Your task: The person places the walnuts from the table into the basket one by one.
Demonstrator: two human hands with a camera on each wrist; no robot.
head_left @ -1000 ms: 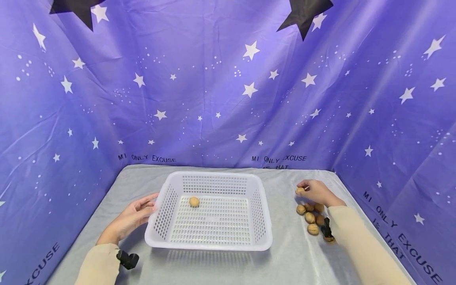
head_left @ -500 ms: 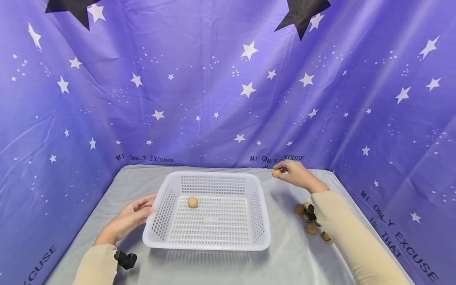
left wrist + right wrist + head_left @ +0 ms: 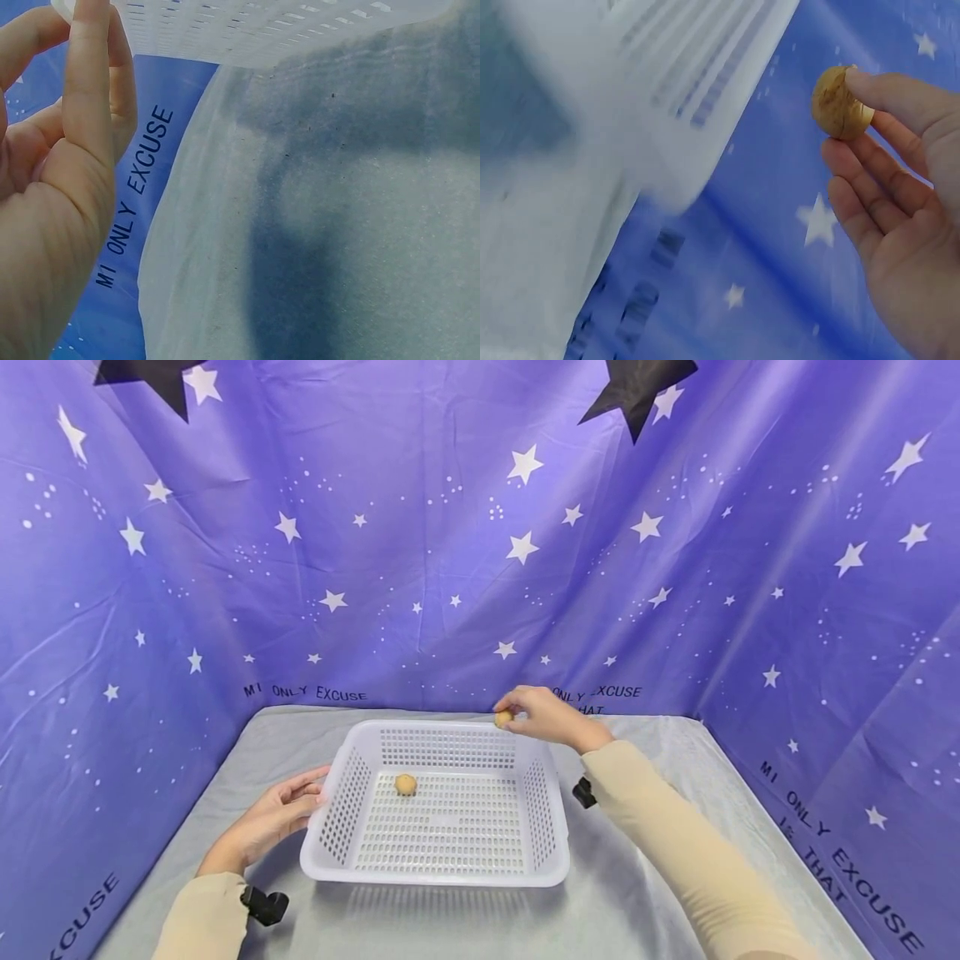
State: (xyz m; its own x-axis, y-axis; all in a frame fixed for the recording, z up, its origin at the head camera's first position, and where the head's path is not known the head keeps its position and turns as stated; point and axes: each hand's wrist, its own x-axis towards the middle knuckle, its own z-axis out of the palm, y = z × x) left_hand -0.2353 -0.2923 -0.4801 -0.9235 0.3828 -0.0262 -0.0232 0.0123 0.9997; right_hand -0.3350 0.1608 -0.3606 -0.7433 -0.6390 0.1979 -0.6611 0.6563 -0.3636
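In the head view a white plastic basket (image 3: 442,878) stands on the cloth-covered table, with one walnut (image 3: 406,785) on its floor toward the left. My left hand (image 3: 268,817) pinches the basket's left rim between thumb and fingers; the left wrist view shows this hand (image 3: 71,142) at the rim's edge. Over the far right part of the basket, my right hand (image 3: 546,717) holds another walnut (image 3: 503,718). That walnut (image 3: 842,103) is pinched between thumb and fingertips in the right wrist view.
A grey cloth (image 3: 600,893) covers the table. Purple star-printed curtains (image 3: 420,568) rise at the back and both sides. The right sleeve (image 3: 675,835) crosses the table's right part and hides what lies beneath it.
My right hand has lifted a walnut from beside the pile on the right and carried it left to the basket's far rim. The pile is now hidden behind the sleeve. My left hand stays put.
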